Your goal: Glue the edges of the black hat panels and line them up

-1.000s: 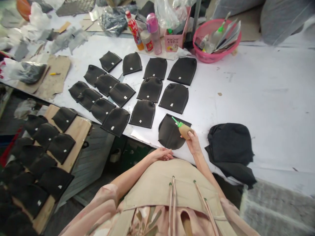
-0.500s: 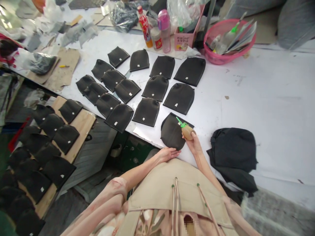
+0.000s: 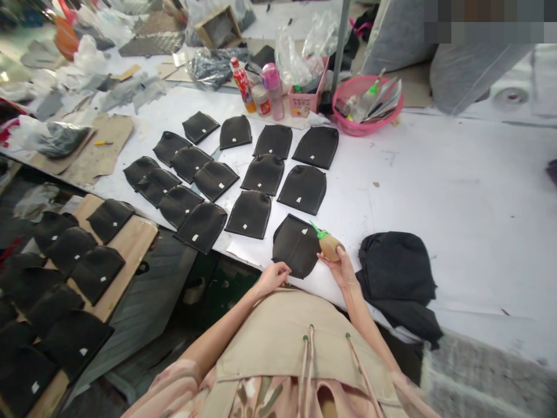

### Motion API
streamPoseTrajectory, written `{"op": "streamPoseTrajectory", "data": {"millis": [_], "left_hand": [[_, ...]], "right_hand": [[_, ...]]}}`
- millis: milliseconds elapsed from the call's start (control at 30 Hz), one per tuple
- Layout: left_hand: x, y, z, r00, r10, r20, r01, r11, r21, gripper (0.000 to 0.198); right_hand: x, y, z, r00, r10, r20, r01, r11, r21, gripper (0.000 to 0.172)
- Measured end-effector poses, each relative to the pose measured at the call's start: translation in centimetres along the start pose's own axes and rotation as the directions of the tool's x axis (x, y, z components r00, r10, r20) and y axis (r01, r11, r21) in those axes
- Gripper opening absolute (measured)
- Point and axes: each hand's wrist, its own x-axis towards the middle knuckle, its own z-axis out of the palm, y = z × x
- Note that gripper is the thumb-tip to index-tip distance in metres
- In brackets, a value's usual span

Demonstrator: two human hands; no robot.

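My right hand [image 3: 342,268] is wrapped round a squeeze bottle [image 3: 331,248] of tan liquid with a green nozzle, tilted up to the left. The nozzle tip is over the right side of a black fabric piece [image 3: 295,247] with rounded corners and a small white tag near its top. At that piece's lower left edge is my left hand [image 3: 274,277], fingers curled together; whether they pinch the edge is hidden. Similar black pieces [image 3: 248,215] with white tags lie in overlapping rows beyond. Right of my right hand sits a folded black cloth pile [image 3: 395,267].
More black pieces [image 3: 98,273] cover a wooden board [image 3: 141,232] at lower left. Along the back stand a red drink bottle [image 3: 242,87], a pink-lidded cup [image 3: 272,90], a pink box [image 3: 302,104] and a pink basket [image 3: 368,125]. A yellow cutter [image 3: 102,143] lies on cardboard.
My left hand has gone from lying flat below the black piece to curled fingers at its lower left edge. The bottle has stayed over the piece's right side; the view has tilted up.
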Motion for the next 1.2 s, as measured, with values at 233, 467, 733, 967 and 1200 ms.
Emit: {"op": "streamPoseTrajectory", "data": {"millis": [233, 467, 733, 967, 1200], "left_hand": [[7.7, 6.0, -1.4, 0.715, 0.683, 0.150, -0.594, 0.480, 0.645, 0.023], [12.9, 7.7, -0.7, 0.556, 0.747, 0.363, -0.683, 0.162, 0.712, 0.034], [13.3, 6.9, -0.5, 0.539, 0.770, 0.341, -0.677, 0.157, 0.719, 0.045], [13.5, 7.2, -0.3, 0.542, 0.769, 0.338, -0.679, 0.164, 0.716, 0.048], [13.5, 7.2, -0.2, 0.559, 0.764, 0.322, -0.669, 0.186, 0.719, 0.047]], "right_hand": [[-5.1, -2.0, -0.8, 0.940, -0.218, -0.261, 0.182, 0.971, -0.154, 0.038], [-7.2, -0.3, 0.4, 0.753, -0.365, -0.547, 0.181, 0.915, -0.361, 0.058], [-6.1, 1.4, 1.5, 0.631, -0.587, -0.507, 0.154, 0.736, -0.659, 0.069], [-5.4, 0.9, 1.3, 0.545, -0.787, -0.291, -0.032, 0.327, -0.944, 0.060], [-4.9, 0.4, 1.0, 0.576, -0.801, -0.165, -0.018, 0.189, -0.982, 0.060]]}}
